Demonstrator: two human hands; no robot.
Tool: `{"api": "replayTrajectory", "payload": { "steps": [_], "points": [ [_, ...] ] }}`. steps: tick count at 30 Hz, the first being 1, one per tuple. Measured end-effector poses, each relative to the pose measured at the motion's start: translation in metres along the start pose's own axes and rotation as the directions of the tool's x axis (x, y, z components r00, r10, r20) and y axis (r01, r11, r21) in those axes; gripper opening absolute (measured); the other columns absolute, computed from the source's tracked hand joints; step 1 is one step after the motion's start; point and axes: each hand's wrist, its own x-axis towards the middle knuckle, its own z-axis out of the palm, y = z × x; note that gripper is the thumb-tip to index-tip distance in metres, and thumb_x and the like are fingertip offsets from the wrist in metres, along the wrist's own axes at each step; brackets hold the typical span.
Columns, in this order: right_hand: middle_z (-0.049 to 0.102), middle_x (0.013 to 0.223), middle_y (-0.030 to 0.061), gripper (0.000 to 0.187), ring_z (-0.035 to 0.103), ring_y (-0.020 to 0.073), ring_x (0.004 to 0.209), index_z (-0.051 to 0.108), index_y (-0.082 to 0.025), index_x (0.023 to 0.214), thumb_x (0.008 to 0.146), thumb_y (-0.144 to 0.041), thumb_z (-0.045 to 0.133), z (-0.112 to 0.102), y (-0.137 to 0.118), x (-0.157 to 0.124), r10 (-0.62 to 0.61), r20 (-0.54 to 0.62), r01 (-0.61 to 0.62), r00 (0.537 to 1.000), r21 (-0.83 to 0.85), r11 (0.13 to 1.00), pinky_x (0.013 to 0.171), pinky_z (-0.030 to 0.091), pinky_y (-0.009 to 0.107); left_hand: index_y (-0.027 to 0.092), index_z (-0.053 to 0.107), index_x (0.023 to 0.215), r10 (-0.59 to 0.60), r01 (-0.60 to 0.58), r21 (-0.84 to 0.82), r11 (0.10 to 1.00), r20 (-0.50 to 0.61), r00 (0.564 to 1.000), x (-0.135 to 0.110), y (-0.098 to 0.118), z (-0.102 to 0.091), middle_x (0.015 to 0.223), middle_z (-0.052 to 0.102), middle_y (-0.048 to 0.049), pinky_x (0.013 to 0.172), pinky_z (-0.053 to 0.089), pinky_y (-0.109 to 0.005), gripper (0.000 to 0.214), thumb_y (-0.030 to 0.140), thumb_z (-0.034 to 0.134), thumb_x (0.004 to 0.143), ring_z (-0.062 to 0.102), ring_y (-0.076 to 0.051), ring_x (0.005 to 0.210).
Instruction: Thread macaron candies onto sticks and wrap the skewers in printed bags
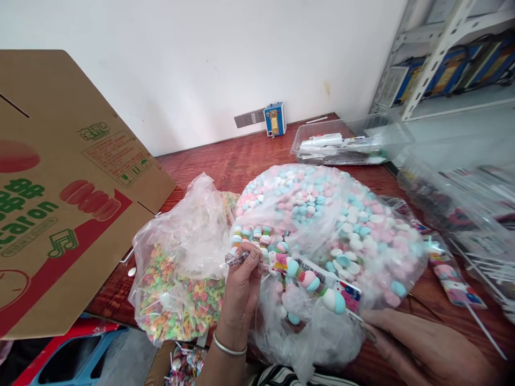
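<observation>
My left hand (241, 292), with a silver bangle on the wrist, is closed in a pinch on the twisted top of a wrapped candy skewer (309, 281) of pink, blue and white sweets. My right hand (414, 348) lies low at the right, its fingers closed on the skewer's stick end. Both hands are over a large clear bag of pink, blue and white candies (333, 225). To the left sits a clear bag of small coloured ring candies (177, 289).
A big cardboard box (60, 203) leans at the left. A clear plastic tray (346, 142) with packets stands at the back, more clear packaging and sticks (466, 214) at the right. A finished wrapped skewer (458, 287) lies on the wooden table (249, 158). Metal shelving (442, 59) is behind.
</observation>
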Motion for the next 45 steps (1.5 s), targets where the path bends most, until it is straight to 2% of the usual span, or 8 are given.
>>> {"api": "replayTrajectory", "payload": {
  "steps": [19, 25, 30, 33, 36, 39, 42, 45],
  "points": [
    [0.067, 0.076, 0.0021, 0.015, 0.063, 0.0172, 0.068, 0.063, -0.024, 0.087, 0.091, -0.037, 0.055, 0.011, -0.035, 0.005, 0.269, 0.035, -0.262, 0.963, 0.377, 0.888, 0.061, 0.051, 0.023, 0.015, 0.063, 0.077, -0.226, 0.226, -0.100, 0.969, 0.010, 0.974, 0.003, -0.021, 0.024, 0.080, 0.067, -0.0016, 0.074, 0.052, -0.024, 0.013, 0.019, 0.075, 0.077, 0.066, -0.014, 0.075],
    [0.031, 0.049, -0.0102, 0.038, 0.020, 0.0053, 0.040, 0.059, -0.021, 0.087, 0.088, -0.059, 0.058, 0.047, -0.040, -0.003, 0.508, 0.330, -0.516, 0.796, 0.809, 0.282, 0.037, 0.018, 0.017, 0.016, 0.064, 0.085, -0.269, 0.232, -0.263, 0.937, -0.117, 0.956, 0.003, -0.028, 0.043, 0.081, 0.067, -0.0009, 0.079, 0.055, -0.031, 0.015, 0.017, 0.076, 0.077, 0.068, -0.015, 0.077],
    [0.019, 0.038, -0.0145, 0.040, 0.011, 0.0040, 0.033, 0.057, -0.020, 0.081, 0.083, -0.060, 0.064, 0.056, -0.047, 0.005, 0.498, 0.456, -0.499, 0.738, 0.865, -0.051, 0.035, 0.024, 0.018, 0.014, 0.064, 0.091, -0.273, 0.213, -0.371, 0.904, -0.116, 0.955, 0.008, -0.033, 0.061, 0.075, 0.060, 0.0016, 0.073, 0.055, -0.026, 0.011, 0.012, 0.069, 0.082, 0.058, -0.007, 0.062],
    [0.025, 0.039, -0.0133, 0.042, 0.017, 0.0048, 0.033, 0.057, -0.020, 0.083, 0.084, -0.062, 0.061, 0.058, -0.045, 0.005, 0.524, 0.362, -0.472, 0.771, 0.877, 0.088, 0.035, 0.024, 0.018, 0.013, 0.063, 0.092, -0.259, 0.187, -0.377, 0.907, -0.149, 0.954, 0.009, -0.035, 0.070, 0.070, 0.055, 0.0029, 0.071, 0.054, -0.024, 0.007, 0.017, 0.065, 0.086, 0.053, -0.006, 0.059],
    [0.044, 0.047, -0.0070, 0.033, 0.037, 0.0081, 0.039, 0.059, -0.019, 0.088, 0.095, -0.050, 0.051, 0.059, -0.037, 0.002, 0.478, 0.068, -0.375, 0.876, 0.720, 0.584, 0.039, 0.031, 0.019, 0.014, 0.062, 0.093, -0.274, 0.192, -0.355, 0.915, -0.196, 0.942, 0.008, -0.037, 0.076, 0.068, 0.052, 0.0031, 0.065, 0.053, -0.023, 0.009, 0.020, 0.064, 0.087, 0.052, -0.007, 0.058],
    [0.066, 0.066, 0.0013, 0.014, 0.058, 0.0128, 0.053, 0.062, -0.019, 0.099, 0.097, -0.028, 0.052, 0.058, -0.027, 0.004, 0.030, -0.320, 0.017, 0.947, 0.143, 0.990, 0.052, 0.044, 0.023, 0.015, 0.061, 0.094, -0.302, 0.205, -0.355, 0.912, -0.244, 0.922, 0.007, -0.039, 0.079, 0.071, 0.054, 0.0026, 0.061, 0.052, -0.023, 0.011, 0.022, 0.066, 0.086, 0.053, -0.008, 0.059],
    [0.067, 0.063, 0.0011, 0.015, 0.058, 0.0135, 0.050, 0.062, -0.014, 0.107, 0.093, -0.014, 0.057, 0.057, -0.020, 0.010, -0.393, -0.367, 0.274, 0.843, -0.337, 0.901, 0.057, 0.046, 0.027, 0.016, 0.062, 0.095, -0.316, 0.200, -0.359, 0.912, -0.300, 0.900, 0.008, -0.041, 0.080, 0.075, 0.055, 0.0019, 0.062, 0.053, -0.024, 0.012, 0.023, 0.065, 0.086, 0.054, -0.008, 0.060],
    [0.068, 0.064, 0.0016, 0.016, 0.059, 0.0138, 0.051, 0.063, -0.014, 0.108, 0.092, -0.013, 0.058, 0.058, -0.018, 0.014, -0.406, -0.363, 0.290, 0.839, -0.333, 0.897, 0.057, 0.046, 0.027, 0.016, 0.062, 0.097, -0.318, 0.204, -0.358, 0.911, -0.295, 0.901, 0.007, -0.043, 0.079, 0.075, 0.054, 0.0013, 0.062, 0.052, -0.023, 0.014, 0.026, 0.065, 0.087, 0.055, -0.009, 0.061]
  ]
}}
